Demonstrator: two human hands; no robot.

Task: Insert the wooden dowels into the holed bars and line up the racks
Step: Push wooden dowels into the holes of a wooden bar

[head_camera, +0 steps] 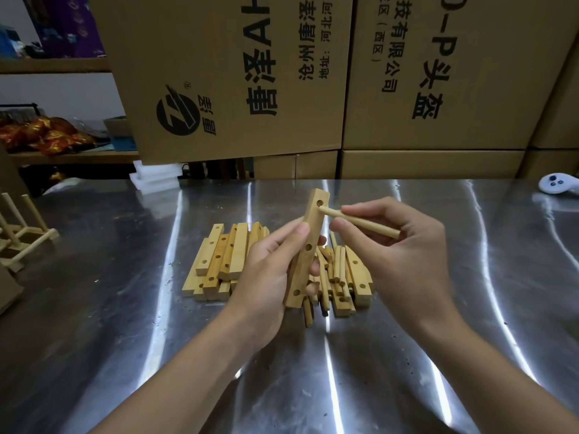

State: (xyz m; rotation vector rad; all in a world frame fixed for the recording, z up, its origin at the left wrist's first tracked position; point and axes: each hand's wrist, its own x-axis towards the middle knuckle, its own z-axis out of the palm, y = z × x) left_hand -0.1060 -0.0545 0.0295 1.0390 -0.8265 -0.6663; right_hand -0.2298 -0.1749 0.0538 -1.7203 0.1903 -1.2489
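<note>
My left hand (pixel 269 277) grips a wooden holed bar (pixel 308 242) and holds it upright above the pile. My right hand (pixel 398 245) pinches a wooden dowel (pixel 360 221) whose left tip sits at a hole just below the bar's top hole. Under both hands, on the steel table (pixel 125 308), lies a pile of more holed bars (pixel 219 261) and loose dowels (pixel 335 277).
An assembled rack (pixel 18 233) with upright dowels stands at the table's left edge. A white controller (pixel 559 183) lies at the far right. Cardboard boxes (pixel 407 73) wall off the back. White foam pieces (pixel 153 175) sit behind the table.
</note>
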